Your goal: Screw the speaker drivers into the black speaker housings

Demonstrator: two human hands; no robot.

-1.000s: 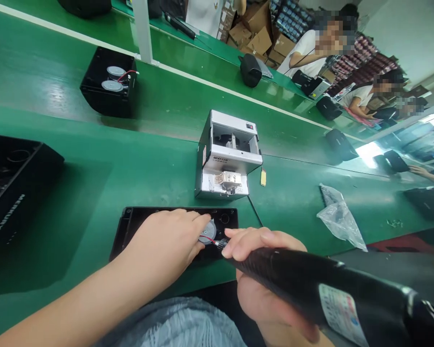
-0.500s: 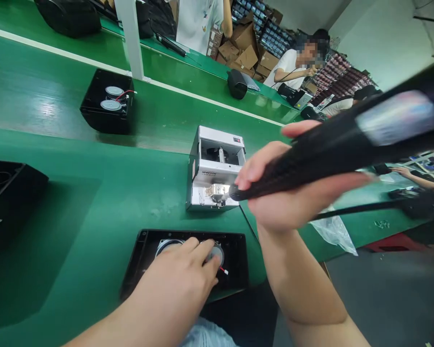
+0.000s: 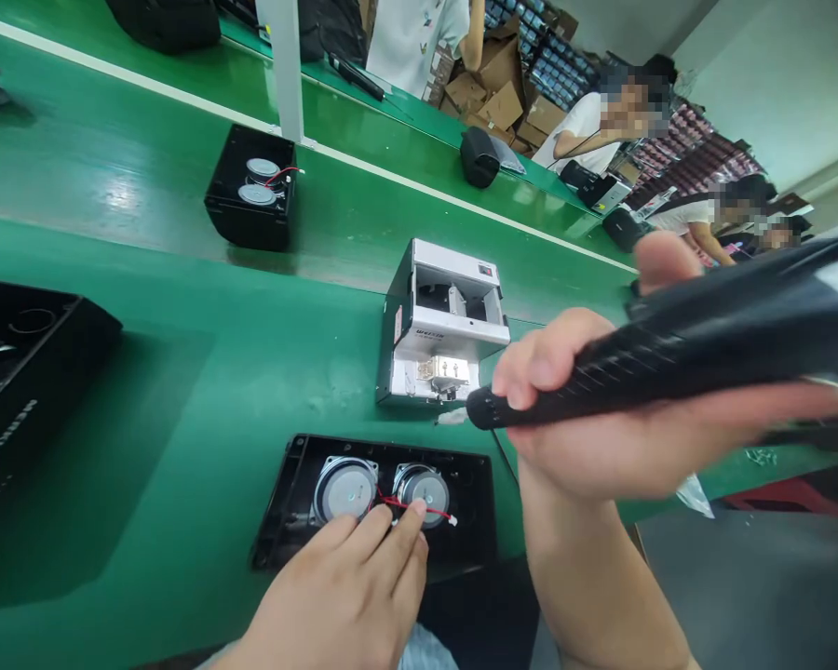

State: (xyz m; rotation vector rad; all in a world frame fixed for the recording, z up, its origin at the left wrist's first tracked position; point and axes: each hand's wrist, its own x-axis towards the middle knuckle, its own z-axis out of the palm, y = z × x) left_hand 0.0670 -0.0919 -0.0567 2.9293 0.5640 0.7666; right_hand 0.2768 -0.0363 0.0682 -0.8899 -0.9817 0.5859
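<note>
My left hand (image 3: 353, 582) lies with fingers stretched over a black speaker panel (image 3: 286, 502), fingertips at the red wires beside a round speaker (image 3: 425, 491). A second round speaker (image 3: 347, 490) sits in the same panel, to the left. The red wires end in a small white connector (image 3: 452, 521). My right hand (image 3: 601, 437) is wrapped round a black electric screwdriver (image 3: 684, 358), held tilted with its narrow end pointing left. That end is just in front of a grey screw feeder (image 3: 455, 321) with a shiny metal block at its front.
A black speaker box (image 3: 48, 372) stands at the left, and another black housing (image 3: 251, 191) with two speakers lies farther back. A white post (image 3: 290, 74) rises behind it. Co-workers (image 3: 579, 121) sit across the green bench (image 3: 251, 372). A clear plastic bag (image 3: 696, 496) lies at the right.
My right hand has drawn the screwdriver's narrow end away from the feeder's metal block, down and toward me. My left hand has slid lower on the panel, uncovering both speakers.
</note>
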